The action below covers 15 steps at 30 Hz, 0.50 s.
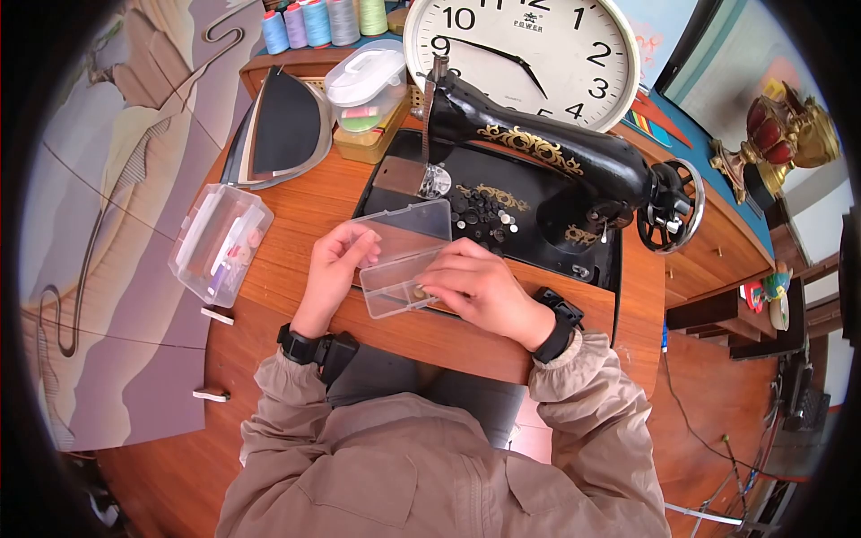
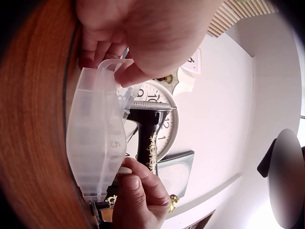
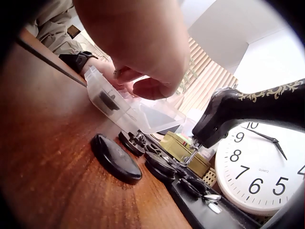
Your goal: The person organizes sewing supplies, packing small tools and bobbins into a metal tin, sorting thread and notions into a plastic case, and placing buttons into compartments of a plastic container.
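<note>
A clear plastic box (image 1: 395,285) with its lid (image 1: 417,220) raised lies at the table's front edge. Its left end is gripped by my left hand (image 1: 336,269), whose thumb and fingers close round it in the left wrist view (image 2: 143,38). Over the right half of the box, my right hand (image 1: 484,285) pinches a small pale piece (image 2: 125,170) between thumb and fingers. Dark pieces (image 3: 108,100) show inside the box in the right wrist view. Behind it, black and a few white buttons (image 1: 480,215) lie on the sewing machine's bed.
The black sewing machine (image 1: 547,148) stands behind, with a large clock (image 1: 529,81) beyond it. To the left are another clear box (image 1: 220,242), a dark pouch (image 1: 285,130) and a lidded tub (image 1: 366,76) on a yellow box (image 1: 363,146). Thread spools (image 1: 316,22) line the back.
</note>
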{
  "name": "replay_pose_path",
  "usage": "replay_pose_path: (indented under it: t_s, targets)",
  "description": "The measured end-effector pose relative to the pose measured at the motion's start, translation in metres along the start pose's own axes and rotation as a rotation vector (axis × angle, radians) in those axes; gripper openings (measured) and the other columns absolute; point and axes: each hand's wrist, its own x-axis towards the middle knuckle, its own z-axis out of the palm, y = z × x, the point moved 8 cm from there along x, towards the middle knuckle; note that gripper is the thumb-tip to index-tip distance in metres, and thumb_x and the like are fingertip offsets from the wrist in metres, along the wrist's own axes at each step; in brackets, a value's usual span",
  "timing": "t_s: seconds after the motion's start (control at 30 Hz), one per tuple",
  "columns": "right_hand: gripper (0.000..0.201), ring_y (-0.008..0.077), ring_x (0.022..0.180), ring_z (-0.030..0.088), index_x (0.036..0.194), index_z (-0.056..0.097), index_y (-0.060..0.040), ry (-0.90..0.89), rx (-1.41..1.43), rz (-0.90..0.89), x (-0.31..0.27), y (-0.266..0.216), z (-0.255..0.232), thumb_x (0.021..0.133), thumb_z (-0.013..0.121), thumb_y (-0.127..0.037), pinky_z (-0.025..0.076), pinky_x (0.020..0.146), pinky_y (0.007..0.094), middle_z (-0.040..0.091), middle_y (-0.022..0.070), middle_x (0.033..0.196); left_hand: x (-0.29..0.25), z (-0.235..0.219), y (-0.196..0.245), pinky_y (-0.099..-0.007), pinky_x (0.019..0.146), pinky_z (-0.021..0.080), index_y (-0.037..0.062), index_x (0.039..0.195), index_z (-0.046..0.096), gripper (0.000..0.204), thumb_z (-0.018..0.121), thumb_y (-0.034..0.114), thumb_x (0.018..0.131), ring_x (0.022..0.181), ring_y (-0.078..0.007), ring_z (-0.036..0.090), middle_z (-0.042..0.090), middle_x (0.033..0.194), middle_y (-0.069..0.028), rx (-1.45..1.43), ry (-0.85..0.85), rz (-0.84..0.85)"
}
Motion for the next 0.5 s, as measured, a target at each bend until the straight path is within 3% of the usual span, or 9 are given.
replay_pose_path:
  t_s: [0.07,0.17,0.37,0.5]
  targets:
    - [0.024,0.029,0.096,0.062,0.106,0.073,-0.0046,-0.027,-0.025,0.007,-0.001,0.001,0.002,0.083,0.074,-0.003,0.054,0.083,0.0383,0.07,0.0094,0.096,0.0,0.0,0.0,-0.0212,0.068,0.044,0.0033,0.099,0.067,0.014,0.061,0.016,0.102,0.074,-0.0059,0.057,0.066,0.084,0.0002,0.0,0.001,0.004]
    - [0.023,0.0305,0.093,0.063,0.107,0.072,-0.0033,0.07,-0.045,0.04,0.001,0.003,-0.01,0.085,0.071,0.0,0.054,0.081,0.0394,0.07,0.0106,0.096,0.0,0.0,0.0,-0.0211,0.068,0.044,0.0034,0.1,0.067,0.014,0.061,0.016,0.102,0.074,-0.0058,0.057,0.066,0.083,0.0002,-0.014,0.002,-0.004]
    - [0.01,0.0338,0.079,0.062,0.098,0.067,0.0008,0.41,-0.208,0.246,-0.005,0.023,-0.049,0.09,0.062,0.003,0.05,0.071,0.0401,0.065,0.0146,0.087,-0.001,0.0,0.002,-0.0213,0.067,0.045,0.0035,0.099,0.067,0.016,0.061,0.017,0.102,0.072,-0.006,0.057,0.067,0.083,-0.0001,-0.015,0.014,-0.003]
    - [0.014,0.0339,0.079,0.062,0.097,0.067,0.0001,0.409,-0.204,0.372,-0.01,0.038,-0.055,0.088,0.058,0.007,0.051,0.071,0.0401,0.065,0.0147,0.086,0.0,-0.007,-0.002,-0.0214,0.068,0.046,0.0045,0.1,0.067,0.016,0.059,0.018,0.103,0.073,-0.0063,0.059,0.067,0.084,-0.0005,-0.067,0.035,-0.022]
